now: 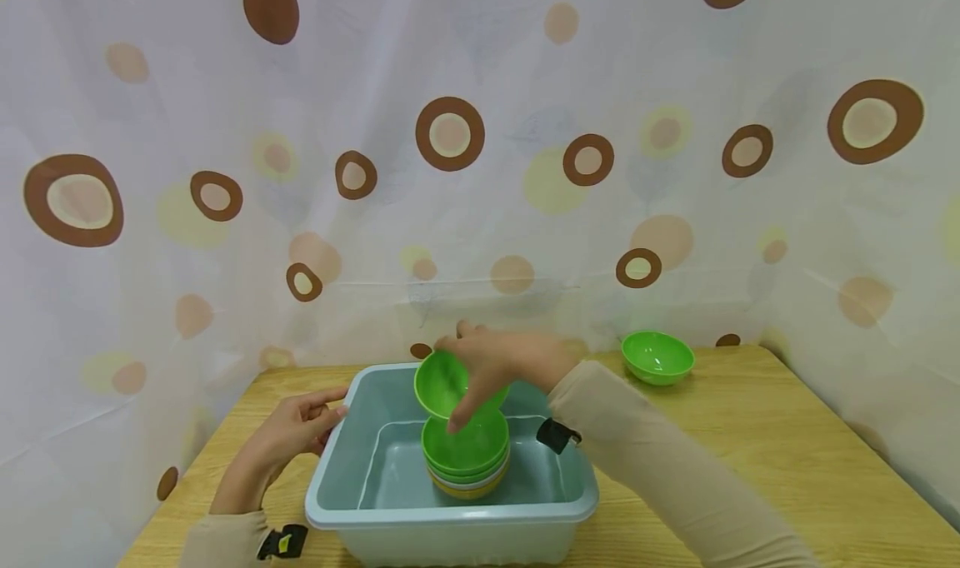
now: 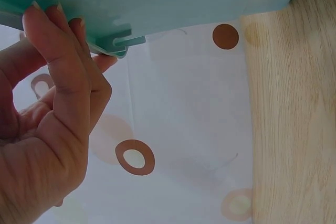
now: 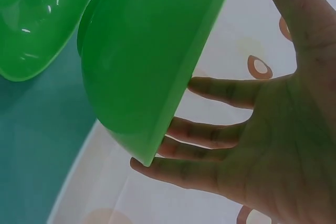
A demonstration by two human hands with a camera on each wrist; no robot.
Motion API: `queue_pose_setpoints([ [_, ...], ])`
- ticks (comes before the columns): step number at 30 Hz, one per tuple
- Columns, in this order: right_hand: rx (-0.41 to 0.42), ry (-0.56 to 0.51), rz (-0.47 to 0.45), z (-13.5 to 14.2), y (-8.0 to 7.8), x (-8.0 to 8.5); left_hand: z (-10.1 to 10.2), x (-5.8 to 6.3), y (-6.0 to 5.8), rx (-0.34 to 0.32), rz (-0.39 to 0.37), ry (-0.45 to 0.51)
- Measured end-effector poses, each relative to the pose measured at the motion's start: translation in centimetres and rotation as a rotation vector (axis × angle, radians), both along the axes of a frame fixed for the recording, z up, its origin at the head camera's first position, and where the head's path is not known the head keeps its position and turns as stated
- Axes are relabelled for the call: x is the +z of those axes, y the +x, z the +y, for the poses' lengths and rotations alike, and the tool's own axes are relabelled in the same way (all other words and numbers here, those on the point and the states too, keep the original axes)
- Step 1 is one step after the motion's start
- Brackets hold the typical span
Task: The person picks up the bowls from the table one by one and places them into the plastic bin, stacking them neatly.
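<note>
My right hand (image 1: 498,364) grips a green bowl (image 1: 433,389) by its rim, thumb on the near side and fingers on the far side. The held bowl is tilted over a stack of nested bowls (image 1: 468,447), green on top with white and yellow rims below. That stack stands inside a light blue plastic basin (image 1: 450,515). At the basin's left rim, my left hand (image 1: 296,426) holds the edge with its thumb and fingers. In the left wrist view the fingers (image 2: 68,72) bend up against the basin's rim and outer wall.
Another green bowl (image 1: 657,360) sits on the wooden table (image 1: 780,443) at the back right, outside the basin. A pale curtain (image 1: 495,218) with brown and beige spots hangs behind the table and along both sides.
</note>
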State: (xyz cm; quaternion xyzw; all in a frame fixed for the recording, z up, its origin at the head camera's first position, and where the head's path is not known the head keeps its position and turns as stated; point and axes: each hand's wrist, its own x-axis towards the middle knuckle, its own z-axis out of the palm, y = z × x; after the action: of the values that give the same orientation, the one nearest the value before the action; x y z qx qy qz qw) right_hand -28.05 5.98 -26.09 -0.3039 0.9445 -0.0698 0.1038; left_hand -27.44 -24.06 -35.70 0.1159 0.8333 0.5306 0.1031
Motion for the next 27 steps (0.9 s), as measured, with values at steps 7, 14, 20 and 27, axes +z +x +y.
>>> queue_pose_setpoints([
  [7, -0.003, 0.023, -0.014, -0.4, -0.3, -1.0, 0.0, 0.0, 0.0, 0.004, -0.009, 0.004],
  [14, -0.018, 0.07, -0.024, -0.9, -0.2, -1.7, -0.1, 0.0, -0.1, -0.022, -0.003, 0.013],
  [20, -0.031, 0.098, -0.04, -1.3, -0.1, -2.0, -0.1, 0.2, -0.1, -0.036, -0.001, 0.018],
  [27, -0.073, 0.147, -0.06, -1.4, -0.3, -2.8, 0.1, 0.1, 0.0, -0.015, -0.002, 0.01],
])
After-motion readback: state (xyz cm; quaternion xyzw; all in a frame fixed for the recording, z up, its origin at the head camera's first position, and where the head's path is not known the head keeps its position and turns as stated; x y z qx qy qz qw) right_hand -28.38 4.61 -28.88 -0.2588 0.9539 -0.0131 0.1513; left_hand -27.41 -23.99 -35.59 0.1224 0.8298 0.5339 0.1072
